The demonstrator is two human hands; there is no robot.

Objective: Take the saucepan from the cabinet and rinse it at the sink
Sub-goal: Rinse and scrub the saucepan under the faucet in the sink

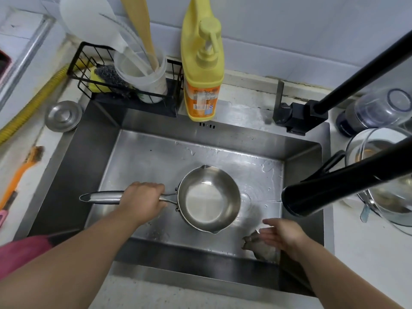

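Observation:
A small steel saucepan (208, 198) hangs level over the middle of the steel sink (142, 161), its long handle pointing left. My left hand (142, 200) is wrapped around that handle close to the bowl. A little water lies in the pan's bottom. My right hand (282, 236) hovers with fingers spread at the sink's front right, right of the pan and apart from it. The black faucet spout (312, 197) reaches in from the right, its mouth beside the pan's right rim. No water stream is visible.
A grey rag (259, 247) lies in the sink's front right corner under my right hand. Behind the sink stand a yellow soap pump bottle (202, 70) and a black wire rack (124, 85) with a sponge and utensil cup. Glass bowls (383, 166) crowd the right counter; a brush (20, 172) lies left.

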